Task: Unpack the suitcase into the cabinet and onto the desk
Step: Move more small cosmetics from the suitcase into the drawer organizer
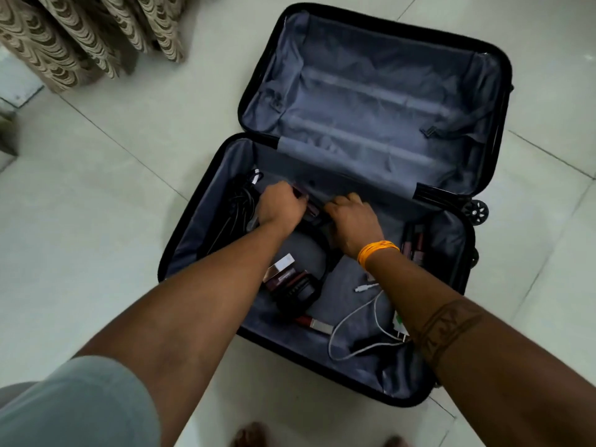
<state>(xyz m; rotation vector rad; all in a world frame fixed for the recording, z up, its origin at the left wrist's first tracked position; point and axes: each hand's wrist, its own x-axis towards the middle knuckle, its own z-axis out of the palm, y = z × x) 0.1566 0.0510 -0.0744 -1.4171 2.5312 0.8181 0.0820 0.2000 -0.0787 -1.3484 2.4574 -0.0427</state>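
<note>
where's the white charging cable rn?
Head view: the white cable lies in the near right corner of the suitcase's lower half, under the right forearm, just right of the black headphones.

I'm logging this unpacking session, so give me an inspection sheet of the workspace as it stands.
Surface: pale tiled floor.
Job's things: black suitcase lies open; far half bare lining; near half holds black headphones, small cosmetic boxes, a lipstick and more cosmetics at the right wall.
Clutter: nothing seen.
Grippers: left hand and right hand grip small dark items by the hinge; what they are is unclear.
Cables: white charger cable; black cord bundle.
Surroundings: patterned curtain.
</note>
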